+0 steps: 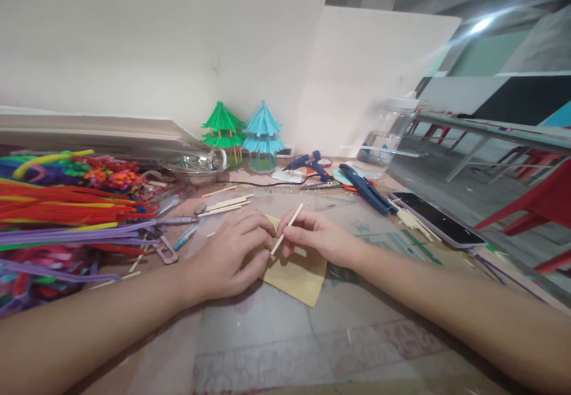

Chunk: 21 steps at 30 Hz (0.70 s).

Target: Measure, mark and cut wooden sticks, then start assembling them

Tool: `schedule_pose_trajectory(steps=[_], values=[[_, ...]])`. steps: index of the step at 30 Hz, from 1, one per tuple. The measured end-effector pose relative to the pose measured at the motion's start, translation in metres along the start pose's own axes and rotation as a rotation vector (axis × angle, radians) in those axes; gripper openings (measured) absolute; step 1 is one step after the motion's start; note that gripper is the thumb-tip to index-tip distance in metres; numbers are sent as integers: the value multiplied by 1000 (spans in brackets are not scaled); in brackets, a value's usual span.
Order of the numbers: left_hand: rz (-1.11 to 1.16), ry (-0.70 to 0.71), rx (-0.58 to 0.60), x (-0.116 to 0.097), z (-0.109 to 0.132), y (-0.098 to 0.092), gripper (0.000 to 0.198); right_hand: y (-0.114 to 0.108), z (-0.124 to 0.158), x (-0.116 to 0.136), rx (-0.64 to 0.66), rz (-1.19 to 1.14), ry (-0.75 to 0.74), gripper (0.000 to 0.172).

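Observation:
My right hand [312,237] pinches a thin wooden stick [286,230], which slants over a yellow-tan sheet of paper [297,279]. The sheet lies flat under both hands on a clear mat [250,329]. My left hand [241,249] rests at the sheet's left edge, fingers loosely bent and apart. Its fingertips are beside the stick's lower end; whether they touch it I cannot tell. Several more wooden sticks [227,204] lie just beyond my left hand.
Pipe cleaners [66,201] crowd the left side. Behind stand green [222,130] and blue [263,133] pagoda models, a blue glue gun [310,163] and a clear bottle [386,136]. At right are a blue utility knife [368,188], loose sticks [413,219] and a phone [435,218].

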<state>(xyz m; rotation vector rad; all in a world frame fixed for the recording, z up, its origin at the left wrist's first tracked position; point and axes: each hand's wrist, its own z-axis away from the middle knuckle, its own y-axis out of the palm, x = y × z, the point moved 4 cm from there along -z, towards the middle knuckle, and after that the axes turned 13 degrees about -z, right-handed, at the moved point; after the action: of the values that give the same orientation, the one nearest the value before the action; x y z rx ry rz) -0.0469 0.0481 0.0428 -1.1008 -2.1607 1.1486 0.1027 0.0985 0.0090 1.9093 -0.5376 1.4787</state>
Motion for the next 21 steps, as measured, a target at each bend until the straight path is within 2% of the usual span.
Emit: schedule_pose_trajectory(steps=[6,12,21], values=[[-4,15,-1,0,-1,0,12,0,0,2,-9,28,-5,40],[6,16,25,0,0,1,20,1,0,3,-5,38,-15,39],[20,-7,40,-1,-1,0,12,1,0,1,-7,30,8,41]])
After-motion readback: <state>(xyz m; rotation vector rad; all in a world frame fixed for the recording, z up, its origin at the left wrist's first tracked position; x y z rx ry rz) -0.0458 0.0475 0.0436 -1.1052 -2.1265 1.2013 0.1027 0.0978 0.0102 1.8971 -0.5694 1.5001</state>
